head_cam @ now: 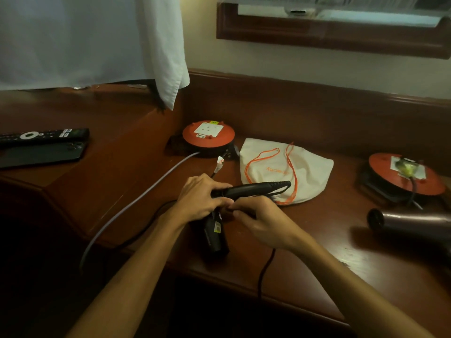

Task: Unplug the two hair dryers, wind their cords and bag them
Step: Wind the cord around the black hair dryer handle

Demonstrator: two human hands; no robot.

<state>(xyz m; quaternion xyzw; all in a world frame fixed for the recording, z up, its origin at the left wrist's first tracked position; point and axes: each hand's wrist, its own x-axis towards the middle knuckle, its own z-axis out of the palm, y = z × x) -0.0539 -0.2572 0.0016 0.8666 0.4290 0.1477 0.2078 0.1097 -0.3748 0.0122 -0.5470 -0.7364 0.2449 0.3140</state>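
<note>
Both hands at frame centre: left hand clamped on the black dryer, right hand pinching its cord by the handle. The bag lies just beyond on the surface. Second dryer sits far right, seemingly plugged into the right reel. Risk: slack over the edge could snag and loosen the winding.

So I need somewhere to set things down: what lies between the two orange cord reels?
In the head view, only the white drawstring bag lies between the reels.
</note>
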